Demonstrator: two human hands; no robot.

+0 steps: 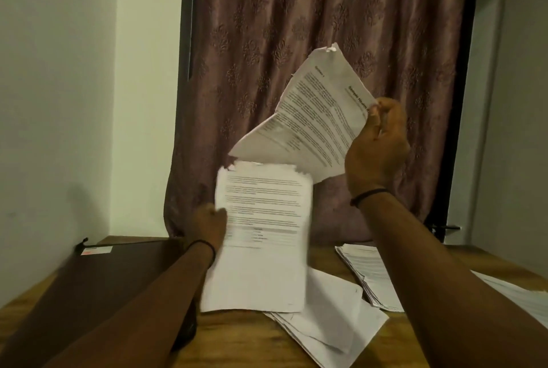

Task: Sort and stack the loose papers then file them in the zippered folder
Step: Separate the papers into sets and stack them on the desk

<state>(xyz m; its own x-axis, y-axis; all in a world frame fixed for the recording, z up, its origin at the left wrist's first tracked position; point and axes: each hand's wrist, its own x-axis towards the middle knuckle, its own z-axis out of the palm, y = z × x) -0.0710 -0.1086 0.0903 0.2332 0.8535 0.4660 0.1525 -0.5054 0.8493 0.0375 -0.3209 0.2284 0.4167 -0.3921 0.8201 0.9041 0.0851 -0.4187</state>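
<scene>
Wooden table (237,344) here: dark brown folder (112,272) lying flat on the left, messy pile of white sheets (335,317) in the middle, a printed stack (370,275) just right of it, more sheets (519,293) at the right edge.

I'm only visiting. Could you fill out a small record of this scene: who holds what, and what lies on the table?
left hand: grips a stack of printed pages by its left edge, upright above the table
right hand: pinches one printed sheet, raised higher, before the curtain
folder: dark, flat on the table's left
loose sheets: scattered at the table's centre
pile: further pages to the right
</scene>
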